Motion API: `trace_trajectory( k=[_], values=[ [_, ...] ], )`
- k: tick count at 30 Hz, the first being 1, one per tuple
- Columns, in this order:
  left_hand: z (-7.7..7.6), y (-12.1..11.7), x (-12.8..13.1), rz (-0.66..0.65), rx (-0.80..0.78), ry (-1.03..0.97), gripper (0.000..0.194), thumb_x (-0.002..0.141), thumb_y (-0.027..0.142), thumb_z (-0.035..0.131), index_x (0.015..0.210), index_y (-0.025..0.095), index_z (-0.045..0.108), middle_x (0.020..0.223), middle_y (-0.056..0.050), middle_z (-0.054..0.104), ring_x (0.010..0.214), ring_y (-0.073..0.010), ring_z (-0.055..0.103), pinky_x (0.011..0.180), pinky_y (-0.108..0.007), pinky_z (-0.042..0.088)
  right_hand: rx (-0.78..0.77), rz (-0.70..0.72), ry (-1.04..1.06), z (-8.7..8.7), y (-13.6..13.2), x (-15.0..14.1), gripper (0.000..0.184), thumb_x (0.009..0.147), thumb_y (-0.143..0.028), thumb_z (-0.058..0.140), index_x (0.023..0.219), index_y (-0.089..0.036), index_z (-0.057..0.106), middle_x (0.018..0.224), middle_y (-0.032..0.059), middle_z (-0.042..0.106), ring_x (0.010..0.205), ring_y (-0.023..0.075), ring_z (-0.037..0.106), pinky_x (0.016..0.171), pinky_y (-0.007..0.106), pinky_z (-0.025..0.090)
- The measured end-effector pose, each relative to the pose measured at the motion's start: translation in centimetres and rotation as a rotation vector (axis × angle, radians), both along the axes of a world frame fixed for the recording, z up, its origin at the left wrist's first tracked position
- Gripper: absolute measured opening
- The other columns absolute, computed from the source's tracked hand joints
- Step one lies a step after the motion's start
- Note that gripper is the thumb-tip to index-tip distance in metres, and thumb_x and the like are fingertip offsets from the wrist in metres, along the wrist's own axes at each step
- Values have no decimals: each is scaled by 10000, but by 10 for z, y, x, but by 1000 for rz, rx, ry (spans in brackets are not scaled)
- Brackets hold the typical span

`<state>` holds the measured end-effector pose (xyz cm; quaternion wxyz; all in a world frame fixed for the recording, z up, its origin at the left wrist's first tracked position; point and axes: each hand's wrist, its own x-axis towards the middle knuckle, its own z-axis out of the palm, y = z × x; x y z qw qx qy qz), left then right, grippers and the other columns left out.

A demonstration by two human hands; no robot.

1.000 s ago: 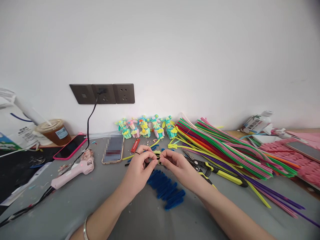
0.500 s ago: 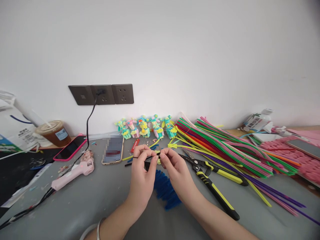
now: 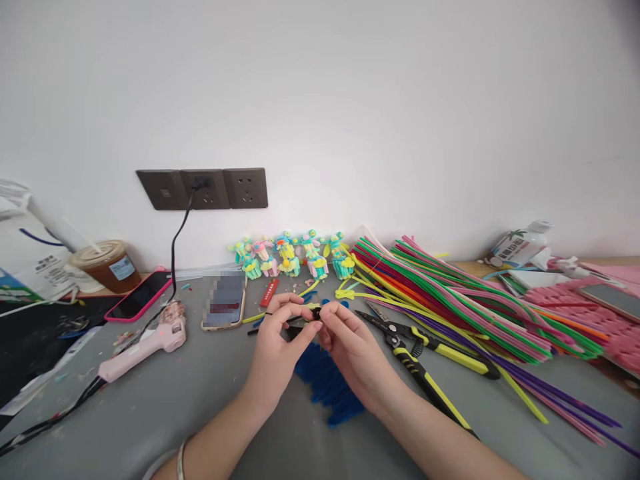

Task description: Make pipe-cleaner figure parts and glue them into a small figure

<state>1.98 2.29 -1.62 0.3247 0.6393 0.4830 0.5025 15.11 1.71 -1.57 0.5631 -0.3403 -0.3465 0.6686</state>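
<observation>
Close together at the middle of the desk, my left hand (image 3: 280, 333) and my right hand (image 3: 350, 340) pinch a small black pipe cleaner (image 3: 316, 313) between thumbs and fingertips. It looks curled into a tight bit, and the fingers cover most of it. Below my hands lies a zigzag of blue pipe cleaner (image 3: 330, 393), partly hidden by my right hand. Black-and-yellow pliers (image 3: 400, 333) rest with open handles just right of my right hand. A red strip with white lettering (image 3: 270, 292) lies beyond my left hand.
Several small pastel figures (image 3: 287, 257) stand along the wall. Bundles of coloured pipe cleaners (image 3: 460, 300) spread to the right. At the left are a pink glue gun (image 3: 143, 350) with its cord, two phones (image 3: 140, 297) and a lidded drink cup (image 3: 107, 267).
My fingers have shifted around the black pipe cleaner, which now looks more bunched up. Both forearms have moved slightly, and more of the blue zigzag shows on its left side.
</observation>
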Motion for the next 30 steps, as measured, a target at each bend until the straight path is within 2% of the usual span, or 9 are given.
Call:
trace_trajectory(
  k=[5,9,13,16,22,25,30],
  values=[
    [1,3,-3,-2,-19,-31,87,813,262,614,782,200,666,1107,-70,559,1008,-206,552,707,-275,412,24,29,-97,2,-2,0,346,748,-456,724,691,-192,509,614,-47,412,581,106,336,553,238,300],
    [2,8,-9,-78,-76,-85,118,821,286,607,798,194,677,1142,-89,545,1032,-218,560,678,-268,442,121,66,-246,8,3,8,317,765,-464,700,754,-199,527,656,-38,453,600,110,406,574,237,352],
    [3,10,-12,-134,-132,-57,114,820,270,613,789,194,693,1179,-89,546,1111,-234,543,789,-298,476,227,94,-390,16,8,17,306,771,-475,689,781,-206,543,715,-18,513,637,121,465,602,247,410],
    [4,10,-11,-168,-152,-75,117,815,279,622,784,194,695,1192,-95,543,1110,-242,552,834,-332,487,221,130,-374,16,9,20,298,786,-456,687,752,-194,550,701,-20,536,626,110,480,596,239,402],
    [5,8,-10,-190,-249,-175,163,819,320,622,774,182,697,1260,-111,517,1044,-245,591,766,-338,526,139,168,-244,12,9,20,285,783,-420,711,789,-181,555,702,-2,625,620,102,546,582,228,407],
    [5,9,-11,-210,-228,-120,193,840,338,606,782,185,708,1282,-109,512,1010,-230,606,760,-331,523,202,162,-332,12,12,22,271,773,-407,714,809,-186,561,692,1,647,619,117,585,573,235,432],
    [8,9,-11,-156,-123,89,154,836,277,601,760,204,712,1239,-95,557,1153,-266,535,782,-326,477,323,69,-604,9,14,24,142,806,-327,637,804,-190,600,732,20,661,656,154,624,604,272,481]
  ],
)
